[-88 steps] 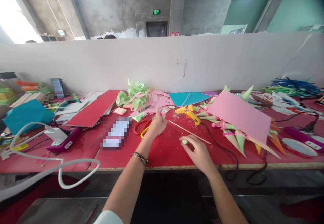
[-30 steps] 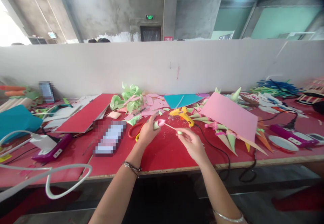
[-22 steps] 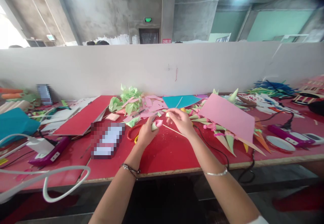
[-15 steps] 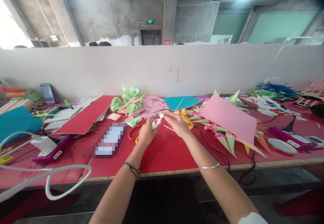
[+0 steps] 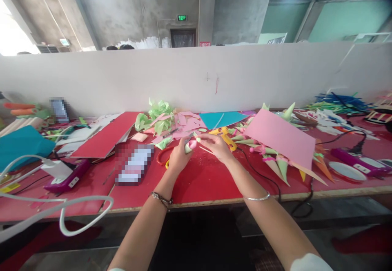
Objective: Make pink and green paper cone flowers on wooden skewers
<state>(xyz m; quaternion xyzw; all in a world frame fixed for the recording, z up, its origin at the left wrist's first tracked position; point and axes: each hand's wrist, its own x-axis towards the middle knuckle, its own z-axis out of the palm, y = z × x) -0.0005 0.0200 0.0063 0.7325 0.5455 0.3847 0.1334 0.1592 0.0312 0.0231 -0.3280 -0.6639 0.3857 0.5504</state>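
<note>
My left hand [image 5: 180, 155] is closed around a small pink and pale green paper roll [image 5: 191, 145], its open end facing right. Close beside it, the fingertips of my right hand [image 5: 217, 146] pinch a small pale green piece [image 5: 198, 140]; its exact kind is too small to make out. A thin pale stick [image 5: 207, 150] shows just below my right fingers. Red-handled scissors [image 5: 163, 156] lie partly behind my left hand. Beyond my right hand rests a yellow glue gun [image 5: 227, 137], its dark cord trailing right.
A blurred phone [image 5: 136, 165] lies left of my hands. Pink paper scraps [image 5: 186, 122] and crumpled green paper [image 5: 159, 118] are at the back. Green paper cones [image 5: 282, 167] lie under a pink sheet [image 5: 283, 138]. Purple power strips [image 5: 69, 176] sit at both sides.
The view has tilted slightly downward, so the table appears a little higher. Both hands stay close together; my right fingers have shifted slightly around the small green piece.
</note>
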